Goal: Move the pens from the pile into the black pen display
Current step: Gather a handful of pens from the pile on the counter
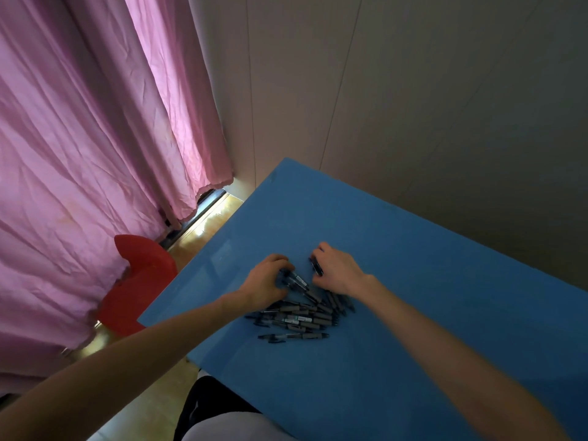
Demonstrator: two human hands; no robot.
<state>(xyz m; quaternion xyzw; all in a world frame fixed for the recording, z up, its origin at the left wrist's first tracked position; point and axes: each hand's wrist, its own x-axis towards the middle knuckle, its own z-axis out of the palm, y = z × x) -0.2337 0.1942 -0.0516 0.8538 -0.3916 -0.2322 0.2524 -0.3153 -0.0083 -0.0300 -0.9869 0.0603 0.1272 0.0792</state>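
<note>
Bare forearms, slim grey-black pens [296, 316], smooth blue table [397, 249]

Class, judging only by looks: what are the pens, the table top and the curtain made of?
Pens: probably plastic, dark barrels with matt grey grip sleeves, perhaps rubber.
Table top: smooth blue sheet with faint sheen, perhaps laminate or plastic.
Curtain: thin pink cloth, creased and folded.

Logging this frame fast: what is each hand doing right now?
Left hand: fingers curled round pens at the far edge of the pile.
Right hand: grips one dark pen, beyond the pile.
</note>
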